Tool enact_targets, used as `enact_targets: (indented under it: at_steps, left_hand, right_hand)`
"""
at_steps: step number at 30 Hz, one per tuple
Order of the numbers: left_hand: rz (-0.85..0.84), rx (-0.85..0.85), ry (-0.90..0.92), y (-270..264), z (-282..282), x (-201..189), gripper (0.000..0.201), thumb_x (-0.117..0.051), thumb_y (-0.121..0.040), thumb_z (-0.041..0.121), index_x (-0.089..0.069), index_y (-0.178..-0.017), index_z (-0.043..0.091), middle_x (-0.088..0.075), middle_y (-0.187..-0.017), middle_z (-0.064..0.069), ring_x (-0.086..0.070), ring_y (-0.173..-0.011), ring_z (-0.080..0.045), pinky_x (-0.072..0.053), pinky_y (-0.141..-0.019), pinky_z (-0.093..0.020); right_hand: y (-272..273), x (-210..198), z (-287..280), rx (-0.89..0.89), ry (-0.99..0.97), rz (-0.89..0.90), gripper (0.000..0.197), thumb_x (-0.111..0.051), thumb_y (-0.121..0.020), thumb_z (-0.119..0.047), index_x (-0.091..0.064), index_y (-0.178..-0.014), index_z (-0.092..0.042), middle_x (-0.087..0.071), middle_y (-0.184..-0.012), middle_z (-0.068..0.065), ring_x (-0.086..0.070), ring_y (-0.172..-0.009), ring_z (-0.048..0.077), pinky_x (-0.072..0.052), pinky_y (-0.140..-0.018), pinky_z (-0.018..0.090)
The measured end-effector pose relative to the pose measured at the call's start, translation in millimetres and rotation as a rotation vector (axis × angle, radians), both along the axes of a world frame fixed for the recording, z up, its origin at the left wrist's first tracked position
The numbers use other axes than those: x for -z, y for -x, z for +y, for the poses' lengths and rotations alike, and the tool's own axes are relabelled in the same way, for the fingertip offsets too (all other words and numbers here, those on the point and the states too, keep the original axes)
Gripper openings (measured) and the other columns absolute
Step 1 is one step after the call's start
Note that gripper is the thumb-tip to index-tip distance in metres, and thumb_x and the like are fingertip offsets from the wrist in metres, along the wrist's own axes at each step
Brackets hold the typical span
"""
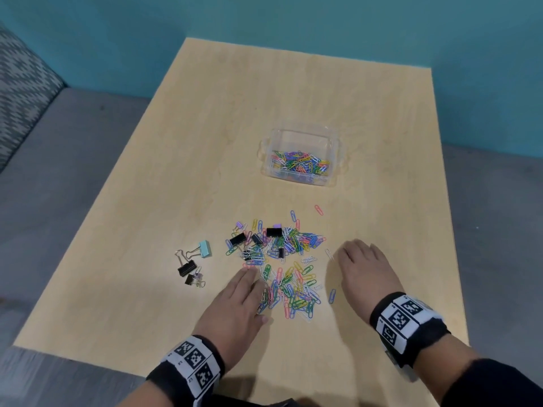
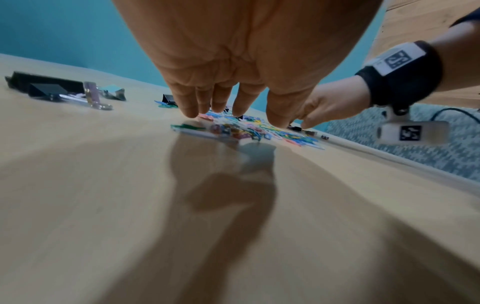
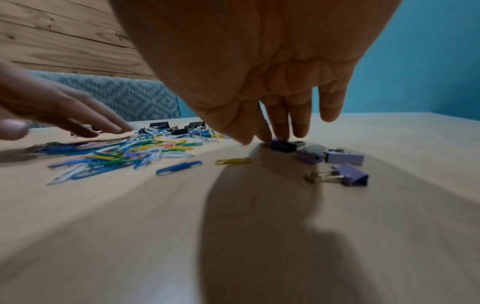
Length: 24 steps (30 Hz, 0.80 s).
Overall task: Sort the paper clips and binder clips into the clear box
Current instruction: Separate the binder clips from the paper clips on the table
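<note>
A clear box [image 1: 302, 133] with several coloured paper clips in it stands past the middle of the table. Nearer me lies a loose pile of paper clips [image 1: 288, 277] [image 2: 249, 129] [image 3: 124, 152], with black binder clips [image 1: 274, 232] in its far part. My left hand [image 1: 246, 292] [image 2: 233, 92] has straight fingers touching the pile's left edge. My right hand [image 1: 355, 265] [image 3: 272, 102] points its fingers down at the pile's right side. In the right wrist view its fingertips touch a small dark binder clip [image 3: 284, 146]; the thumb stays apart from it.
A light blue binder clip [image 1: 205, 248] and small black ones [image 1: 188, 267] lie left of the pile. Purple binder clips [image 3: 350, 175] lie right of my right fingers. A patterned sofa [image 1: 20, 92] stands left of the wooden table [image 1: 205, 142]; a teal wall is behind.
</note>
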<state>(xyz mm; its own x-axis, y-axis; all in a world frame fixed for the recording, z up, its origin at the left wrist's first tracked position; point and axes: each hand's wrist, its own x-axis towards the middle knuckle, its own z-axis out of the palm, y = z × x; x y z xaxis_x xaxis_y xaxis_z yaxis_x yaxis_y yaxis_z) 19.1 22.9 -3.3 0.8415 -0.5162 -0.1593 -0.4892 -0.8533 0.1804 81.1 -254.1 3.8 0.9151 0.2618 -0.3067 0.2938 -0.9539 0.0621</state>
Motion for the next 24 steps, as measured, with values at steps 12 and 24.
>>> enact_targets:
  at_steps: [12, 24]
  left_hand:
    - [0.133, 0.025, -0.109, -11.3, -7.6, 19.4, 0.068, -0.032, -0.091, 0.05, -0.038, -0.14, 0.003, -0.035, -0.147, -0.02, -0.024, -0.14, -0.035, -0.031, -0.109, -0.047]
    - [0.112, -0.056, -0.074, -14.7, -15.7, 11.6, 0.065, -0.035, -0.085, 0.05, -0.048, -0.132, 0.007, -0.043, -0.142, -0.017, -0.039, -0.133, -0.034, -0.043, -0.102, -0.045]
  right_hand:
    - [43.8, 4.7, 32.7, -0.12, -0.108, 0.032, 0.058, -0.059, -0.066, -0.012, -0.056, -0.123, 0.001, -0.054, -0.13, 0.024, -0.054, -0.118, 0.038, -0.042, -0.101, 0.05]
    - [2.1, 3.0, 38.0, -0.044, -0.266, -0.033, 0.058, -0.06, -0.08, -0.013, -0.046, -0.134, 0.0, -0.045, -0.14, 0.02, -0.044, -0.129, 0.035, -0.039, -0.105, 0.048]
